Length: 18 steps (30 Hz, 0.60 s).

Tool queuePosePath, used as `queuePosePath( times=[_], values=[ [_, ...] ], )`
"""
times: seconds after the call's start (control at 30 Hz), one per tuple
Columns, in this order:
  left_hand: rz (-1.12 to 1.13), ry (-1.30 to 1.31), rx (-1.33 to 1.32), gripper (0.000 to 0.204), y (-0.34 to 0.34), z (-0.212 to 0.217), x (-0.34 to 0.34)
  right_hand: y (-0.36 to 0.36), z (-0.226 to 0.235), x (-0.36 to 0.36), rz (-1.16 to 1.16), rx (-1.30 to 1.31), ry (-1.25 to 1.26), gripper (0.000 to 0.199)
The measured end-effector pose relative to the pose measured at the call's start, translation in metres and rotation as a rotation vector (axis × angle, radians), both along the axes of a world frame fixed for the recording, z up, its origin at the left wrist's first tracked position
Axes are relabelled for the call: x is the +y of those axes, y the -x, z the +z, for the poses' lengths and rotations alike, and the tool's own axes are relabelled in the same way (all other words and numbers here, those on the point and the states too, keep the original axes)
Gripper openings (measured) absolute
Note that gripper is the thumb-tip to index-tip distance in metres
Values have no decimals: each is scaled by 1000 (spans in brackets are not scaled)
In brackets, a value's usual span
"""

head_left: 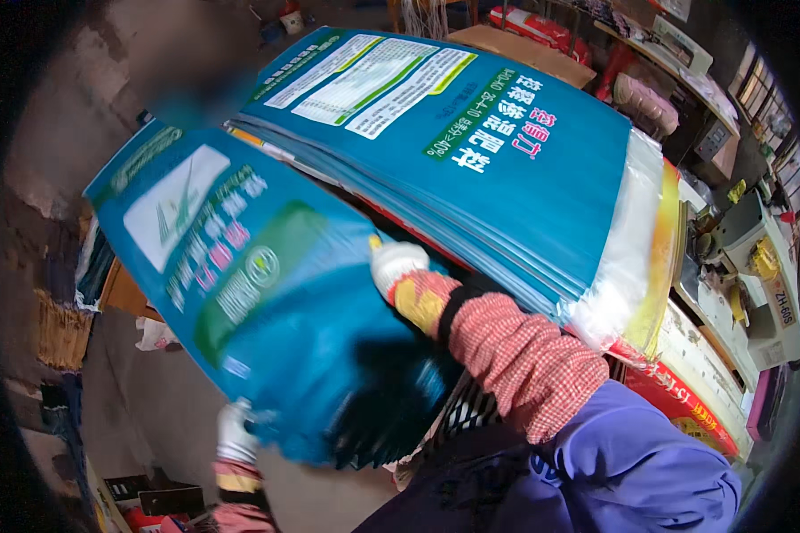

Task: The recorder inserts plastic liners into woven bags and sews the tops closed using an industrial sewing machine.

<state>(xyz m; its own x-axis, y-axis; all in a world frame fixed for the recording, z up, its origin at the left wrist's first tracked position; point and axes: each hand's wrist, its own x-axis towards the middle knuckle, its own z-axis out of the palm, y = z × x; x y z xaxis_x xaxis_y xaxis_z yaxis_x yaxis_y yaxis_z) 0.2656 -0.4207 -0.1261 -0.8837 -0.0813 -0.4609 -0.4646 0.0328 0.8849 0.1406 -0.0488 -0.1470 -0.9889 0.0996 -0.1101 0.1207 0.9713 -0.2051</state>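
A large flat teal sack with a green patch, a white panel and printing hangs tilted in front of me. My right hand, in a white and yellow glove, is closed on its right edge, with the thumb on top. At the lower left edge, my white-gloved left hand grips the same sack; its fingers are partly hidden. Just beyond the right hand lies a thick stack of similar teal sacks, their printed faces up. The held sack's near end is crumpled and shadowed.
White and yellow sacking and a red-and-white printed sack lie under the stack's right end. Sewing machines stand on tables at the right. Brown stacked material is at the left. A blurred shape at the upper left is unclear.
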Motion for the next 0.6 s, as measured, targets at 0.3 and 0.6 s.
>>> queuePosePath(
  times=[0.3,0.6],
  values=[
    [-121,-234,-554,23,-170,-210,20,-83,-159,74,-293,94,-273,34],
    [-921,471,-60,30,-132,-197,8,-93,-143,65,-328,173,-73,34]
  ],
)
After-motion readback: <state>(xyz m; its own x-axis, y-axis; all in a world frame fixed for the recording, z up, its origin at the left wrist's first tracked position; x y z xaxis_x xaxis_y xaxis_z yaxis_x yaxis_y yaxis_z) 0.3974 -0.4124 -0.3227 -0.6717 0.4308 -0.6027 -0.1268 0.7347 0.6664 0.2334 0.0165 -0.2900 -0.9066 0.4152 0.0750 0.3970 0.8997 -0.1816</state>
